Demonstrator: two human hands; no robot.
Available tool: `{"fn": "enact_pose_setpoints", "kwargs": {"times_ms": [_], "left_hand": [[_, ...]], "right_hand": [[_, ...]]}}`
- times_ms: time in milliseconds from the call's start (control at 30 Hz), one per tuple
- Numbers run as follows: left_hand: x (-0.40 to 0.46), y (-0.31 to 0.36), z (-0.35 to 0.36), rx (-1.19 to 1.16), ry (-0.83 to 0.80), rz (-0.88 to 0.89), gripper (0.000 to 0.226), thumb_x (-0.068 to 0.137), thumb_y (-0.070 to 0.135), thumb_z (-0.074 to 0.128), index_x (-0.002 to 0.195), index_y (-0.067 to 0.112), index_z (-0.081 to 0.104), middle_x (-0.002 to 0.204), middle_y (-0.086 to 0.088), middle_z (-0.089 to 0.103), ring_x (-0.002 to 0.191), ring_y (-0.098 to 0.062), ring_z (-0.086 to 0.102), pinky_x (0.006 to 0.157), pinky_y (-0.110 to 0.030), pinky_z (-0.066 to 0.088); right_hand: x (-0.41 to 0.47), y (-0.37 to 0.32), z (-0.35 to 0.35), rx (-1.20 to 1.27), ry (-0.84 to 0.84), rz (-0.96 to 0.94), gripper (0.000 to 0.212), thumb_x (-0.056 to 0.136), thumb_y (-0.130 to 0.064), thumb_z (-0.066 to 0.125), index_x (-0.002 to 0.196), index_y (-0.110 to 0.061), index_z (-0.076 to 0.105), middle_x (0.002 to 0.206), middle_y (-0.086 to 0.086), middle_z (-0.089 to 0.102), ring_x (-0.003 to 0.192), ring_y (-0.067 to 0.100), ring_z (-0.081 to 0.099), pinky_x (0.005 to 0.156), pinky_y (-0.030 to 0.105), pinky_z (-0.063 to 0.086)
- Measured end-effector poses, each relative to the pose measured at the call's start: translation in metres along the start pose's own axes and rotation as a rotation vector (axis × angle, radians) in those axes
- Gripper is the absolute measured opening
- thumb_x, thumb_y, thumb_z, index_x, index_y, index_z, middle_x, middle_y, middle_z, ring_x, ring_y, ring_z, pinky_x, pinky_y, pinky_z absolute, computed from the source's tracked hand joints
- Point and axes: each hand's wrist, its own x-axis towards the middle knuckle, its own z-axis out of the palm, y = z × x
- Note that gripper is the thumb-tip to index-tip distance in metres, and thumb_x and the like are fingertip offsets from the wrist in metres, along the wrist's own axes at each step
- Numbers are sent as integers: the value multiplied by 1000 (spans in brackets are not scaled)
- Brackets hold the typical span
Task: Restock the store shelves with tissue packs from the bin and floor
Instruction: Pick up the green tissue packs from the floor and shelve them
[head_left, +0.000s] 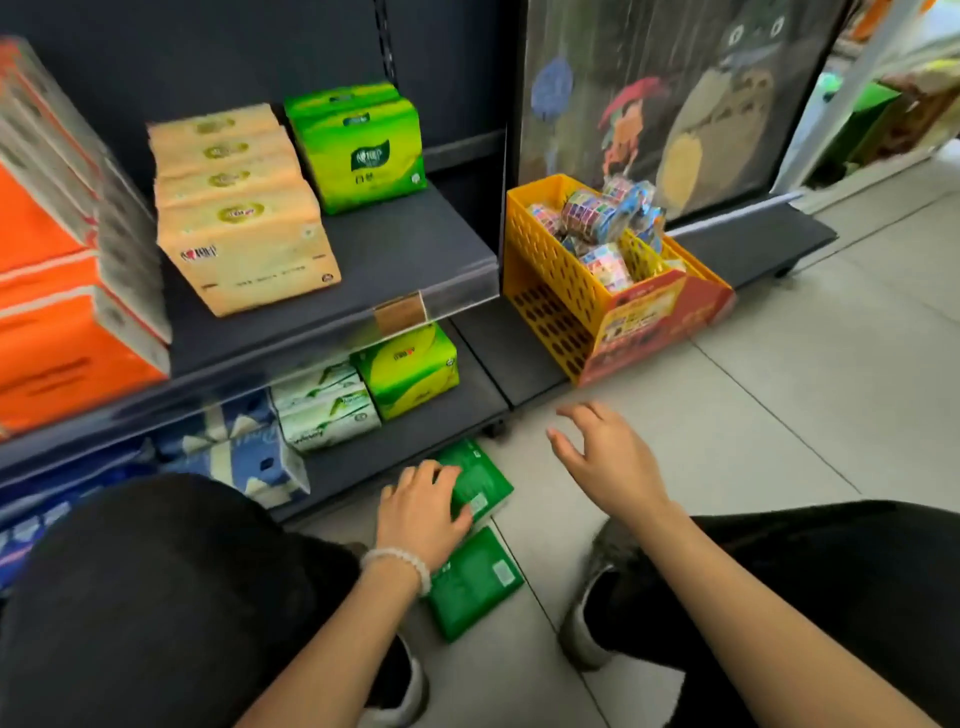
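Two dark green tissue packs lie on the tiled floor in front of the bottom shelf. My left hand grips the farther green pack at its left edge, fingers curled over it. The nearer green pack lies flat by my left wrist, untouched. My right hand hovers above the floor to the right with fingers spread and holds nothing. The yellow bin stands right of the shelves with small colourful packs in it.
The middle shelf carries beige packs and a bright green pack, with bare room at its right. Orange packs fill the left. The bottom shelf holds green, white and blue packs. My knees and shoes frame the floor.
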Motion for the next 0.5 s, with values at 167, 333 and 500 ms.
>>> {"fn": "enact_pose_setpoints", "kwargs": {"times_ms": [167,333,500], "left_hand": [[-1,-10,48,11,-168,-62,56,90,53,45,138,27,34,137,2,41,128,-19,37,99,-35,35],[6,-20,94,-13,-282,-131,67,82,57,56,137,25,35,136,2,42,127,-20,39,100,-36,37],[17,-28,140,-74,-411,-193,79,77,59,62,141,25,29,139,2,40,128,-19,38,101,-36,35]], "right_hand": [[9,14,42,19,-122,85,44,92,-40,53,129,-15,54,126,6,54,113,27,52,88,38,46],[31,12,87,25,-207,134,51,90,-45,55,132,-16,50,130,6,51,116,27,50,89,39,47],[43,16,152,-8,-372,208,62,86,-48,59,134,-13,44,132,10,48,119,30,46,89,41,45]]}}
